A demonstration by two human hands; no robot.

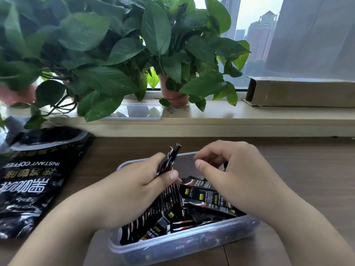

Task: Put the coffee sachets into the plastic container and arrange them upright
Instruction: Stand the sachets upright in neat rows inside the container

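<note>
Container (pixel 172 244): near part packed with sachets (pixel 207 200); far end open from above. Table (pixel 297 169) to its right is bare wood, open for approach. Left side obstructed by flat coffee bag (pixel 32 181). Rear bounded by raised ledge (pixel 211 120), overhanging plant leaves (pixel 107 81) and cardboard box (pixel 299 93).

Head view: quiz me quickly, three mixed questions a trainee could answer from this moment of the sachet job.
1. True or false: the left hand grips a bunch of coffee sachets.
2. In the plastic container, the sachets at its right side are: A standing upright; B lying flat; C missing.
3. Fill in: the instant coffee bag lies to the container's ____.
Key: 1 true; 2 B; 3 left.
</note>
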